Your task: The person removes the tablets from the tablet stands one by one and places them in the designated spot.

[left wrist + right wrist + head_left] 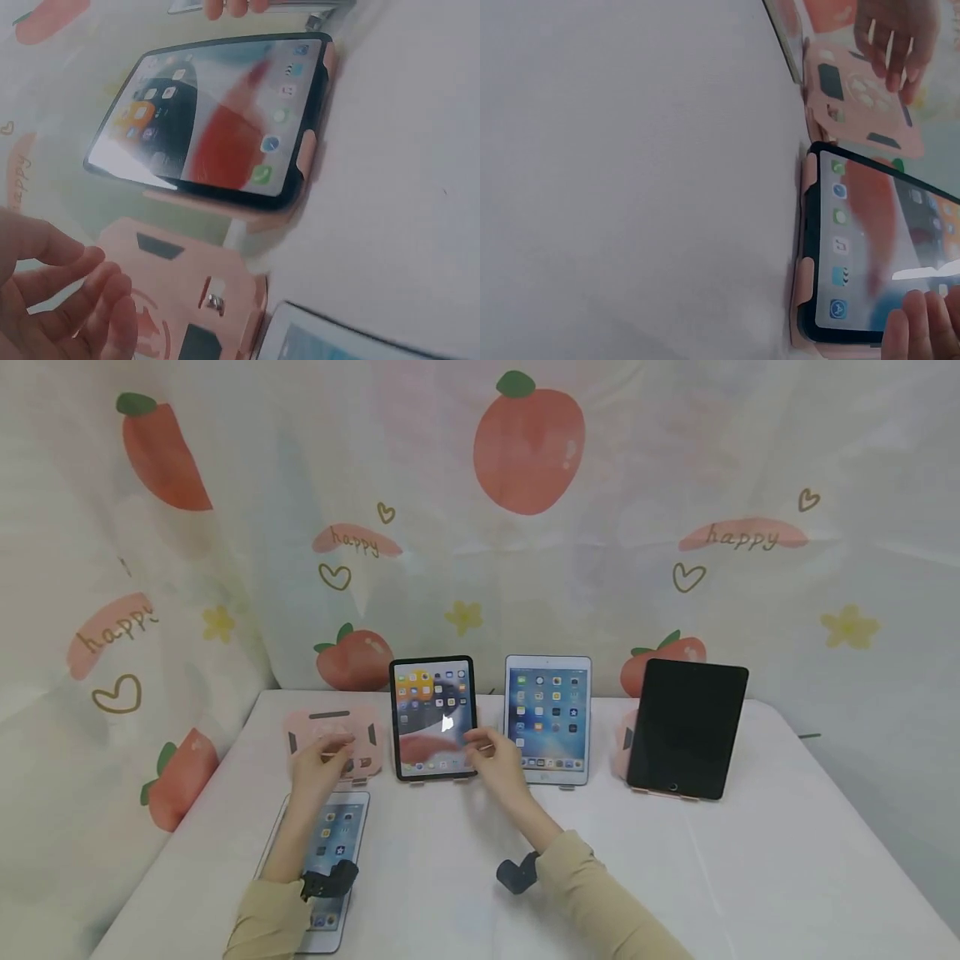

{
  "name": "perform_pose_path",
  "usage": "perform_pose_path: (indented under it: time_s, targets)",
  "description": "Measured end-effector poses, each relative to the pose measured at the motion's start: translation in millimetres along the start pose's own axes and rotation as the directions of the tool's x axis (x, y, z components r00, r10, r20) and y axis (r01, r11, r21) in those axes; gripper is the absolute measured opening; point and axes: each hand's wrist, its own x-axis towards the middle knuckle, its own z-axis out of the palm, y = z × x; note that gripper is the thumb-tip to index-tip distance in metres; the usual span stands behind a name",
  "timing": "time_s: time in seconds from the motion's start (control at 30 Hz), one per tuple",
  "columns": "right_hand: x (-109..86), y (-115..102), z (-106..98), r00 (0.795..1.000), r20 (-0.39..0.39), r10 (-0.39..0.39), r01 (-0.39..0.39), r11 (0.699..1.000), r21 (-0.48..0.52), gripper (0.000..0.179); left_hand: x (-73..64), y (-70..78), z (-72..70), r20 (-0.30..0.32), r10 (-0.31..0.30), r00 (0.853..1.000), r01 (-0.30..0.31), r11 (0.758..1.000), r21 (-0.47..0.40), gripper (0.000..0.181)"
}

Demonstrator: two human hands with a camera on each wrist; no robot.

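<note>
My left hand [318,768] hovers in front of a bare pink tablet stand [300,723], its fingers loosely bent with nothing between them. Beside that stand, a tablet with a black border and a lit home screen [431,714] leans upright on another pink stand. My right hand [497,764] is at this tablet's lower right edge, fingers loosely bent and holding nothing; whether they touch it I cannot tell. Under my left forearm a white tablet [341,835] lies face up on the table, its screen lit and partly covered by the arm.
A white tablet with a lit screen [547,710] stands right of the black-bordered one. Farther right, a black tablet with a dark screen [690,727] leans on a pink stand. A fruit-printed cloth [585,585] hangs behind the white table [637,877].
</note>
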Motion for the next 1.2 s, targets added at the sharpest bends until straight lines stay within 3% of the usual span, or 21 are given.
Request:
perform_pose_path:
  time_s: [0.27, 0.63, 0.83, 1.0, 1.2]
  targets:
    - [16.6, -11.0, -9.9, 0.998, -0.048, 0.028, -0.028, 1.000, 0.000, 0.025, 10.6, 11.3, 12.3, -0.024, 0.024, 0.999, -0.025, 0.998, -0.049, 0.029]
    - [42.1, -28.1, -23.6, 1.000, 0.015, 0.001, 0.001, 0.994, -0.112, 0.037, 24.8, 28.6, 26.9, -0.035, 0.046, 0.998, -0.050, 0.991, -0.126, 0.027]
    - [54.6, -33.9, -26.6, 0.998, -0.052, -0.025, 0.017, 0.990, -0.141, 0.031, 35.5, 41.0, 34.8, -0.048, 0.074, 0.996, -0.081, 0.982, -0.173, 0.026]
    - [64.3, -37.5, -25.5, 0.995, -0.089, -0.038, 0.021, 0.981, -0.193, 0.030, 43.6, 46.1, 40.1, -0.056, 0.117, 0.992, -0.124, 0.982, -0.144, 0.026]
    - [73.5, -44.5, -20.9, 0.997, -0.055, -0.058, 0.043, 0.971, -0.236, 0.037, 51.2, 49.0, 43.8, -0.069, 0.169, 0.983, -0.175, 0.981, -0.082, 0.028]
